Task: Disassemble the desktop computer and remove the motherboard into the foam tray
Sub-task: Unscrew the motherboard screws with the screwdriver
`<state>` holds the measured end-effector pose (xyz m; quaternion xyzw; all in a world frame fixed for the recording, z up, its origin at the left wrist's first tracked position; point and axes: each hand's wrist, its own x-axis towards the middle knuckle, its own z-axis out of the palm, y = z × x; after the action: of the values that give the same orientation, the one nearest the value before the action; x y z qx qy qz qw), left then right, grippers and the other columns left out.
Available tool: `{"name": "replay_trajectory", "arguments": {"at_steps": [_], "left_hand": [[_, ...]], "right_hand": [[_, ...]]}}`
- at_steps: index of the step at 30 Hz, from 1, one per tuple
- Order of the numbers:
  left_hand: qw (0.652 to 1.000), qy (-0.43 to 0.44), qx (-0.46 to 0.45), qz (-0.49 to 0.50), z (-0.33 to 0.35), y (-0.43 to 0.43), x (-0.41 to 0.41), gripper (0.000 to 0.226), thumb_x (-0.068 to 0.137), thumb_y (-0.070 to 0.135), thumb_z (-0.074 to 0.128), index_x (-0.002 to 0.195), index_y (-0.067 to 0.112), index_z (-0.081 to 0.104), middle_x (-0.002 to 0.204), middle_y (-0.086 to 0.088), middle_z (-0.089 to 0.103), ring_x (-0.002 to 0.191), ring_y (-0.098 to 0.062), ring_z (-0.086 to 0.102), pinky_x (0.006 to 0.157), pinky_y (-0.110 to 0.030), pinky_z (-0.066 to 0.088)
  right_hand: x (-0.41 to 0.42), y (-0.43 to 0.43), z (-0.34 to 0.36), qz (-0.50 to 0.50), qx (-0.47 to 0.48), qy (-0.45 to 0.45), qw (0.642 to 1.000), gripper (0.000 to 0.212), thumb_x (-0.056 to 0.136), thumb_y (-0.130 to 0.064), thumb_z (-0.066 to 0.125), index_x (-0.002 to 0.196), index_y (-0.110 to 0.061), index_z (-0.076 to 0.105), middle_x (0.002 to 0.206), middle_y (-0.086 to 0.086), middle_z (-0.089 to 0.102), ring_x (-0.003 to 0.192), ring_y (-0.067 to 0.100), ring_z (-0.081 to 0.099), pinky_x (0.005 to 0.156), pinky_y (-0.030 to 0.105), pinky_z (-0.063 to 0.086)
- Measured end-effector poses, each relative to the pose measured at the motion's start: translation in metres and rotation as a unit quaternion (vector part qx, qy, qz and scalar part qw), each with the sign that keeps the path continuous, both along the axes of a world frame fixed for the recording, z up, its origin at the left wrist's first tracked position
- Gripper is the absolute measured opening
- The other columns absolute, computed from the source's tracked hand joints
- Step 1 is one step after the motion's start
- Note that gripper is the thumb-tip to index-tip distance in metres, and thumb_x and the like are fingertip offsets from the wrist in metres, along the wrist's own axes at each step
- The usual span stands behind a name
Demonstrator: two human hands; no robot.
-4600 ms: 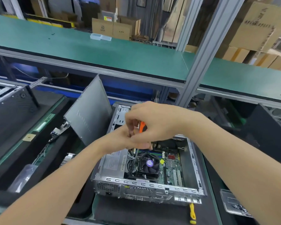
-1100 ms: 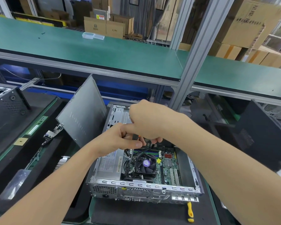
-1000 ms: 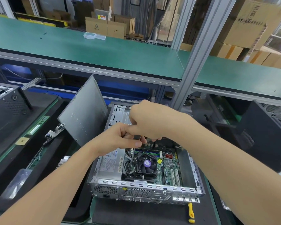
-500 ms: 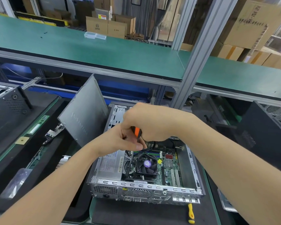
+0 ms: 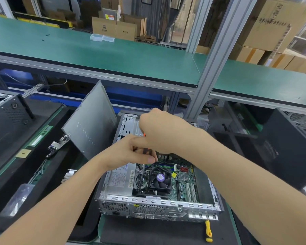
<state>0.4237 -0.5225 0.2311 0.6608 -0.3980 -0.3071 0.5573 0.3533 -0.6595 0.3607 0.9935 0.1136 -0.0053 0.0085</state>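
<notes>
Head view: the desktop computer lies open on the table, its rear port side nearest the camera. The motherboard sits inside the case, with a black cooler fan on it and a silver power supply to the left of the fan.

Both hands are above the open case, touching each other, and both hold 1 screwdriver. The right hand is curled round the top of its orange handle, which barely shows. The left hand pinches the lower, darker part of the handle between thumb and fingers. The thin shaft runs down into the case just left of the fan; its tip is hidden among cables.

A grey side panel stands tilted against the left side of the case. Left of it, a black foam tray holds small parts, among them a finned heatsink. A yellow screwdriver lies on the table just in front of the case's right corner. A green shelf runs above, with a clear plastic box on it.
</notes>
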Motion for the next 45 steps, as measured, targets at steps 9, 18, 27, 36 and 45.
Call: {"name": "replay_trajectory", "arguments": {"at_steps": [9,18,27,36,45], "left_hand": [[0.999,0.018,-0.021,-0.029,-0.005,0.002,0.002,0.015,0.088,0.015,0.079,0.100,0.023,0.076,0.094,-0.006,0.075,0.081,-0.007,0.067,0.081,-0.017,0.052],[0.995,-0.044,0.092,-0.002,-0.017,0.010,0.019,0.015,0.069,0.002,0.056,0.068,-0.010,0.047,0.056,-0.004,0.025,0.051,-0.014,0.025,0.055,-0.022,0.026],[0.955,-0.191,0.166,0.155,-0.046,-0.020,0.040,0.033,0.081,-0.008,0.050,0.073,0.018,0.069,0.069,0.002,0.071,0.071,-0.014,0.069,0.065,-0.037,0.054],[0.951,-0.185,0.121,0.216,-0.047,-0.021,0.041,0.027,0.074,0.017,0.046,0.060,0.037,0.059,0.059,0.010,0.065,0.056,-0.012,0.060,0.055,-0.024,0.047],[0.948,-0.212,0.106,0.212,-0.052,-0.023,0.041,0.046,0.083,0.002,0.056,0.061,0.042,0.055,0.052,0.016,0.052,0.048,-0.006,0.044,0.048,-0.011,0.032]], "right_hand": [[0.014,-0.028,0.004,0.120,0.131,0.090,0.980,0.032,0.074,-0.023,0.083,0.098,-0.033,0.064,0.086,-0.020,0.060,0.078,-0.003,0.056,0.060,0.018,0.041],[0.031,-0.048,-0.082,0.050,0.478,0.184,0.857,0.019,0.099,-0.027,0.065,0.096,-0.008,0.063,0.069,0.017,0.065,0.057,0.023,0.055,0.058,0.026,0.042],[0.053,-0.054,-0.153,-0.007,0.507,0.151,0.849,0.037,0.099,-0.065,0.050,0.096,-0.028,0.053,0.074,0.009,0.072,0.055,0.032,0.072,0.045,0.039,0.053],[0.059,-0.056,-0.148,-0.006,0.547,0.123,0.828,0.041,0.104,-0.045,0.049,0.093,-0.006,0.054,0.069,0.012,0.070,0.051,0.032,0.069,0.049,0.045,0.056],[0.060,-0.060,-0.140,0.004,0.555,0.100,0.826,0.036,0.106,-0.039,0.049,0.090,-0.007,0.056,0.068,0.010,0.069,0.050,0.030,0.068,0.047,0.031,0.052]]}}
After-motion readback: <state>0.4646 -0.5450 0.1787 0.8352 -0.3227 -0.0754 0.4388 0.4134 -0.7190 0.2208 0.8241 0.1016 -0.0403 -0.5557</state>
